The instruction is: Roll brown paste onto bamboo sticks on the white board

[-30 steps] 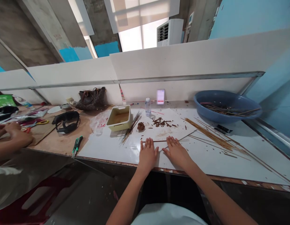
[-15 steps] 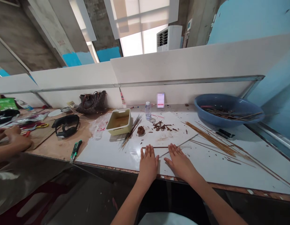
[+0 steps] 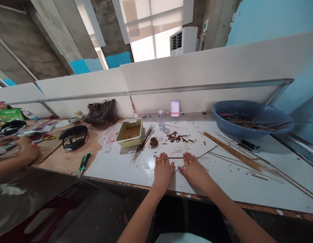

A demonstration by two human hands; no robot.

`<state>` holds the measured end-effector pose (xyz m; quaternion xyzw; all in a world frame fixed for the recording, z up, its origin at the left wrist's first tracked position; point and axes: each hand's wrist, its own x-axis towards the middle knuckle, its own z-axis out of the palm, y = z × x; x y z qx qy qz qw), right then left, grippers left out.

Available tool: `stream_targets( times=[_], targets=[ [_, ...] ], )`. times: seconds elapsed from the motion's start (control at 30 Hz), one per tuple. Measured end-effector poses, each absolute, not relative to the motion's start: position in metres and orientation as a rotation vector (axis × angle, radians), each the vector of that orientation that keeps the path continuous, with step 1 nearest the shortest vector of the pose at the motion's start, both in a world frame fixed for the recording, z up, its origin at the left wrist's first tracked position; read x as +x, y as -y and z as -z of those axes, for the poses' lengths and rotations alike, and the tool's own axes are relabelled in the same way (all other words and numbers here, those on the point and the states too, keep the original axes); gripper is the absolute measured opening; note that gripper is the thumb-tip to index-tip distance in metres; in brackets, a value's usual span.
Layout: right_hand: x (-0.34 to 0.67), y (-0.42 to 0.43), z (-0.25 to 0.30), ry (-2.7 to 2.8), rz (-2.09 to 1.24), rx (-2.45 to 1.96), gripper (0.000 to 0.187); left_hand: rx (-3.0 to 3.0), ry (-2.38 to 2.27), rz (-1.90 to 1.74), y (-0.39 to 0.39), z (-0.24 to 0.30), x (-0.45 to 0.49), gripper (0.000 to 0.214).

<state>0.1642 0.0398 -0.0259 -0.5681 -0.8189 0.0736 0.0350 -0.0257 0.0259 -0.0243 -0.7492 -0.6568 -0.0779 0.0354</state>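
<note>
My left hand (image 3: 163, 172) lies flat, palm down, its fingers stretched over a thin dark brown stick (image 3: 175, 157) on the white work surface. To its right, my right hand (image 3: 195, 171) rests flat on the same stick, thumb spread. The stick shows between the two hands; the rest is mostly hidden under the fingers. Just beyond my left fingertips sits a brown clay-like lump (image 3: 153, 142). Dark brown crumbled pieces (image 3: 177, 137) are scattered ahead of both hands. A bundle of thin tan sticks (image 3: 233, 152) lies right of my right hand.
A clear bottle (image 3: 161, 120) and a yellowish tub (image 3: 130, 141) of brownish liquid stand farther back, with dark thin sticks (image 3: 143, 143) beside the tub. At the right is a blue basin (image 3: 250, 130) holding sticks. Green-black cutters (image 3: 83, 164) lie left, near another person's hand (image 3: 27, 151).
Both my hands have slid a little forward, with the fingers reaching farther over the stick. The view has shifted slightly.
</note>
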Motion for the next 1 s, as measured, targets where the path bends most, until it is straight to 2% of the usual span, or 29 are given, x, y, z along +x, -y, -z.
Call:
stream_targets(
  times=[0.13,0.33,0.53,0.8,1.0],
  targets=[
    [0.168,-0.051,0.022,2.502,-0.195,-1.755,0.087,-2.297,2.065,0.21,-0.034,0.014,-0.023,0.062],
    [0.183,-0.033,0.049,2.501,-0.217,-1.623,0.089,-2.329,2.006,0.252,-0.005,0.027,-0.033,0.064],
    [0.179,-0.048,0.036,2.514,-0.213,-1.69,0.09,-2.347,2.102,0.178,-0.019,0.011,-0.029,0.065],
    [0.185,-0.044,0.044,2.552,-0.244,-1.684,0.095,-2.379,2.051,0.23,-0.008,0.021,-0.034,0.064],
    [0.182,-0.043,0.04,2.521,-0.168,-1.658,0.089,-2.375,2.07,0.221,-0.01,0.016,-0.033,0.063]
  ],
)
